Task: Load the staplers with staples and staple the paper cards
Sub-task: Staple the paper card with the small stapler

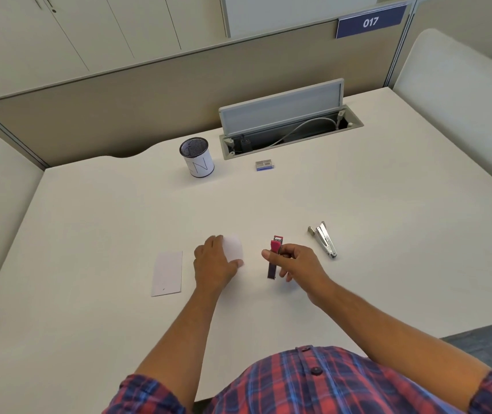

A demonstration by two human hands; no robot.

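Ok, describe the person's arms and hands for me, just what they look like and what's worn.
Both forearms are bare; the left hand and right hand wear no gloves, and no rings or watch show. Plaid shirt sleeves in red, blue and dark navy are rolled up near the elbows.

Pink stapler (275, 258), silver stapler (323, 239), white cards (167, 273).

On the pale rectangular desk (89, 234), a white paper card (167, 273) lies left of a second white paper card (234, 246); right of that stands the pink-and-purple plastic stapler (275, 258), then the silver metal stapler (323, 239). Behind them sit a black mesh pen cup (197, 156) and, to its right, a small blue staple box (264, 165).
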